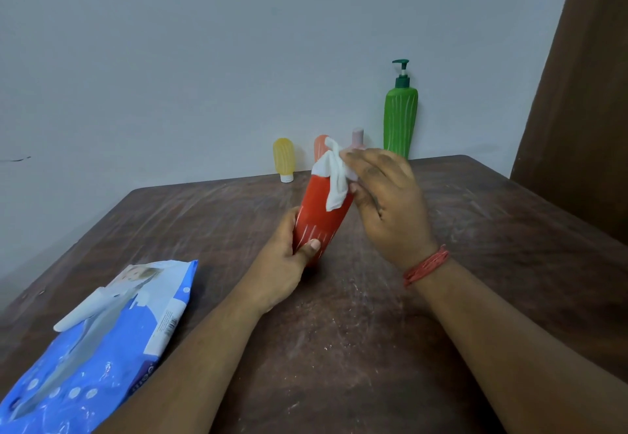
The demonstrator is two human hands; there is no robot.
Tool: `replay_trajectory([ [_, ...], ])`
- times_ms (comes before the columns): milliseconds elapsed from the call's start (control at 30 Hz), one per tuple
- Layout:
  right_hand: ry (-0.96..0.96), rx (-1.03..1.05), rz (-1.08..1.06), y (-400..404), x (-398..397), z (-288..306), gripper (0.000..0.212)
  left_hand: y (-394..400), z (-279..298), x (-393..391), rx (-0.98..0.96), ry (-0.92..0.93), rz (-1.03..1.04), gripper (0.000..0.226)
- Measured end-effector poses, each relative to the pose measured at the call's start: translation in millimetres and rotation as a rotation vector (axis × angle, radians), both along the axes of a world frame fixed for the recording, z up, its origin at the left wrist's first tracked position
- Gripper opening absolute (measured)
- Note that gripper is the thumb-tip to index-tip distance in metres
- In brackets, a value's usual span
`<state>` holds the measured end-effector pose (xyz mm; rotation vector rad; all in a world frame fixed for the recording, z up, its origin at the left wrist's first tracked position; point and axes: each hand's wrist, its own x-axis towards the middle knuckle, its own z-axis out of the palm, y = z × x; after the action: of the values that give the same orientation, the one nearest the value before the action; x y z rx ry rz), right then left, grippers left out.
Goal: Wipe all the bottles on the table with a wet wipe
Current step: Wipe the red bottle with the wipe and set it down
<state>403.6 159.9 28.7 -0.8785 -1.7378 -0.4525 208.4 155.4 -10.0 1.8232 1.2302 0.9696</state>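
1. The brown wooden table (pixel 373 331) fills the lower part of the view, its top scuffed with pale streaks, its far edge against a pale wall.
2. A blue pack of wet wipes (pixel 102 341) lies flat at the table's near left corner, its white flap lifted open.
3. The left hand (pixel 282 263) grips the red bottle (pixel 319 216) round its lower end, thumb across the front and fingers curled behind. The bottle is held above the table's middle, tilted so its top leans away and slightly to the right.
4. The right hand (pixel 387 202), with a red thread band (pixel 426 265) at the wrist, pinches the white wet wipe (pixel 334 178) and presses it on the bottle's upper part. The wipe drapes over the bottle's shoulder, well above the left hand's hold.
5. A tall green pump bottle (pixel 401 120) stands upright at the far edge by the wall, right of the hands.
6. A small yellow bottle (pixel 283 160) stands cap-down at the far edge, left of the red one.
7. A pink bottle (pixel 357 137) shows only its top behind the right hand's fingers.
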Motion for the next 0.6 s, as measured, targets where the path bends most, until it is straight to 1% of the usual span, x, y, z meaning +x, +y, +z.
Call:
replay_trajectory([
  [33, -0.001, 0.027, -0.019, -2, -1, 0, 0.033, 0, -1, 0, -0.002, -0.006, -0.006, 0.053],
  [100, 0.084, 0.009, -0.08, -4, -3, -2, 0.027, 1, 0, 0, -0.016, -0.007, -0.023, 0.051],
  [167, 0.202, -0.08, -0.133, -5, -4, -3, 0.019, 3, 1, 1, -0.038, -0.003, -0.032, 0.053],
  [200, 0.231, -0.122, -0.145, -5, -5, -4, 0.017, 4, 0, 1, -0.044, 0.002, -0.032, 0.055],
  [267, 0.282, -0.172, -0.14, -3, -6, -6, 0.01, 4, 0, 1, -0.043, 0.004, -0.036, 0.057],
  [333, 0.432, -0.189, -0.119, 0, -4, -4, 0.005, 4, -1, 1, -0.031, 0.01, -0.046, 0.053],
  [433, 0.65, -0.196, -0.134, 4, 0, 1, 0.01, 4, 1, 2, -0.018, 0.028, -0.047, 0.051],
  [533, 0.784, -0.21, -0.125, 3, 3, 3, 0.016, 4, 1, 2, -0.007, 0.041, -0.047, 0.05],
  [600, 0.81, -0.214, -0.134, 2, 5, 6, 0.019, 4, 0, 2, -0.008, 0.044, -0.051, 0.049],
])
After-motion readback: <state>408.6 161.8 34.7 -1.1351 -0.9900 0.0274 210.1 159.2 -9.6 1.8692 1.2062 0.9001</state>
